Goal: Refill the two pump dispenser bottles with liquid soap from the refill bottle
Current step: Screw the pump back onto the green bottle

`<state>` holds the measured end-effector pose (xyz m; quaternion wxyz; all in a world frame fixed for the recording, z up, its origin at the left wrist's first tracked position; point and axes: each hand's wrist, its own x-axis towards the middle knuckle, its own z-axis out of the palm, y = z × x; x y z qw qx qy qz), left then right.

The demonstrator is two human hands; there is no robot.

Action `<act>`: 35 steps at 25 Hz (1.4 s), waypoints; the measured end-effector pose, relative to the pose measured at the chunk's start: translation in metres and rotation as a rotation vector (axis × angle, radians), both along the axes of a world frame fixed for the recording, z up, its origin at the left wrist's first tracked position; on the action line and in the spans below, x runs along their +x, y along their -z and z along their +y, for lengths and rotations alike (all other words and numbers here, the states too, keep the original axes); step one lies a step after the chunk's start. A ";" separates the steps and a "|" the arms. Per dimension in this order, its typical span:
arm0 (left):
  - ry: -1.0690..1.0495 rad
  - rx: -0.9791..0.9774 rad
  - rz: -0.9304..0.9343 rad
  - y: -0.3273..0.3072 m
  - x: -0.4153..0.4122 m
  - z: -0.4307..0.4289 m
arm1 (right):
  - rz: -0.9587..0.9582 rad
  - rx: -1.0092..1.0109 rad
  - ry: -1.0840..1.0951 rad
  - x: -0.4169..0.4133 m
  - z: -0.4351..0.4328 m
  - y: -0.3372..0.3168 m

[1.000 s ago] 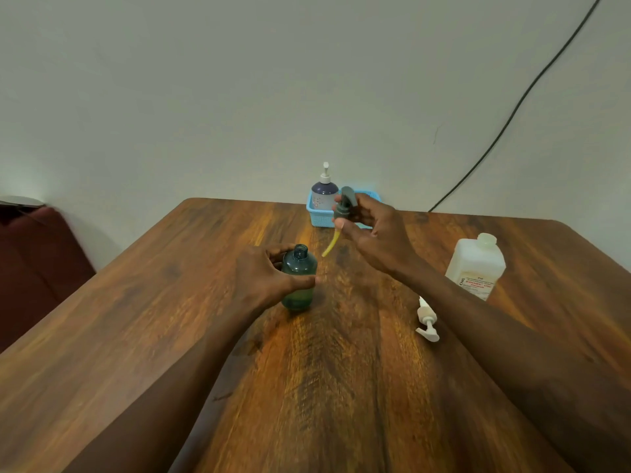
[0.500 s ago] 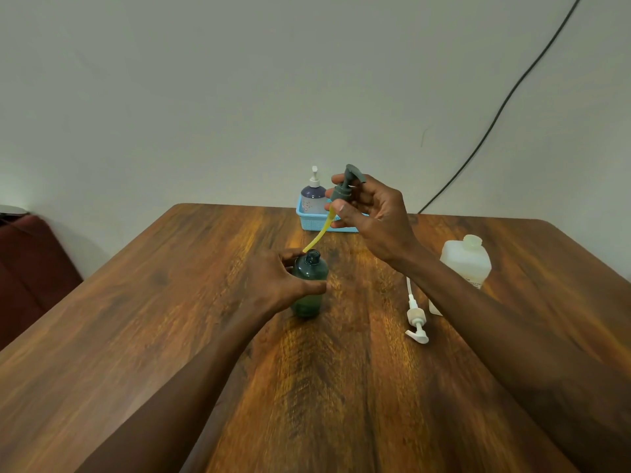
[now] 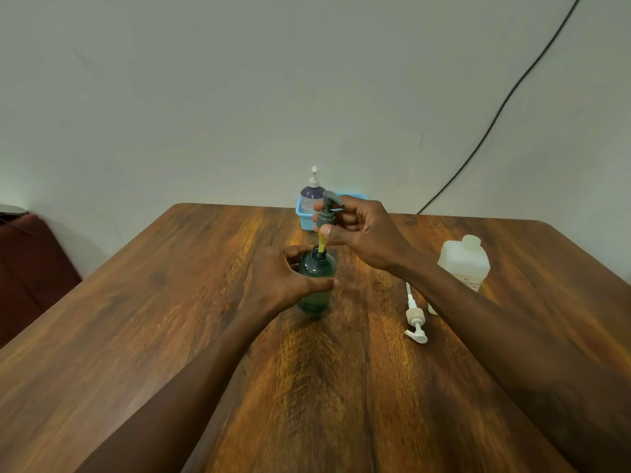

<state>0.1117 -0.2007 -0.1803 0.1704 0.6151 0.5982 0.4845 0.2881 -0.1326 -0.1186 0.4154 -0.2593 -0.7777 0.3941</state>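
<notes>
A dark green dispenser bottle (image 3: 317,268) stands upright mid-table, and my left hand (image 3: 283,279) grips its body from the left. My right hand (image 3: 358,232) holds the grey pump head (image 3: 327,209) directly above the bottle, with its yellow dip tube (image 3: 321,243) reaching down into the open neck. A white translucent refill bottle (image 3: 462,262) stands capped to the right, partly behind my right forearm. A white pump head (image 3: 415,317) lies loose on the table next to it.
A purple pump bottle (image 3: 311,196) sits in a small blue basket (image 3: 305,221) at the far table edge by the wall. A black cable (image 3: 495,114) runs down the wall at the right. A dark red seat (image 3: 30,264) is at the left.
My right hand brought the grey pump from tilted beside the bottle to upright over it, and the yellow tube's tip now sits inside the neck. My left hand kept hold of the bottle.
</notes>
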 end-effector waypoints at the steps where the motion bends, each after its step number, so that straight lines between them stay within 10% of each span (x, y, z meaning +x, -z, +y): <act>1: 0.006 0.008 -0.009 -0.002 0.002 0.000 | -0.012 -0.025 -0.013 0.000 0.000 0.001; 23: 0.046 0.019 0.035 -0.025 0.018 0.006 | -0.185 0.107 0.395 0.007 -0.005 0.007; 31: 0.064 0.001 0.105 -0.026 0.018 0.016 | -0.034 -0.175 -0.028 0.020 -0.001 0.006; 35: 0.037 -0.013 0.103 -0.027 0.021 0.017 | -0.168 0.067 0.304 0.015 -0.003 0.001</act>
